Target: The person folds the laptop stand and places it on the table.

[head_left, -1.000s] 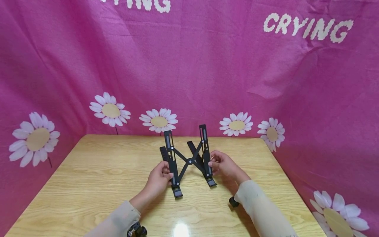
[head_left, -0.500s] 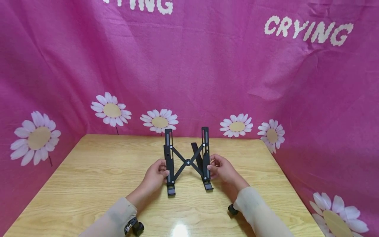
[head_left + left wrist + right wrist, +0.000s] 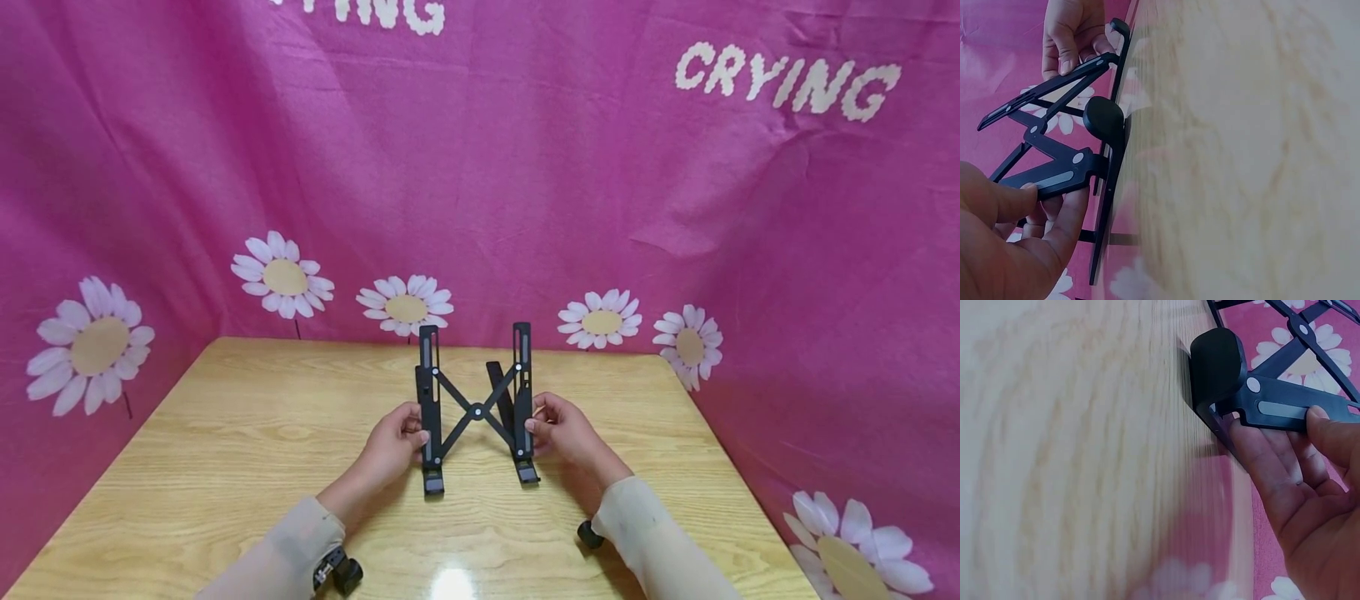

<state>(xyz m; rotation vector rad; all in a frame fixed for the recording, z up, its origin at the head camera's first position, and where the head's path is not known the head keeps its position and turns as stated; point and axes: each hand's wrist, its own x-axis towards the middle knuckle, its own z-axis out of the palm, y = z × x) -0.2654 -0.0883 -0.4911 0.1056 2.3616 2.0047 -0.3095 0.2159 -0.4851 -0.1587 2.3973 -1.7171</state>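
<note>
A black folding laptop stand [image 3: 477, 412] with crossed, riveted bars stands unfolded on the wooden table. My left hand [image 3: 393, 443] pinches its left side arm, thumb on the grey strip and fingers underneath. On the opposite side arm, my right hand [image 3: 567, 431] has the same kind of pinch near the lower end. The left wrist view shows the stand [image 3: 1054, 150] side-on, its base bars along the tabletop, with the left hand [image 3: 1016, 244] near and the right hand [image 3: 1075, 34] beyond. In the right wrist view the thumb presses the arm's edge beside a rounded front lip [image 3: 1216, 365].
The light wooden table [image 3: 247, 467] is glossy and carries a bright reflection near its front. A pink cloth [image 3: 480, 167] with daisies and white lettering hangs behind it and along both sides. Small black cameras [image 3: 347, 575] sit at the wrists.
Over the last second the stand has turned slightly and straightened, its two arms now nearly parallel. The left hand shifted a little left with it. Between half a second ago and now almost nothing moved.
</note>
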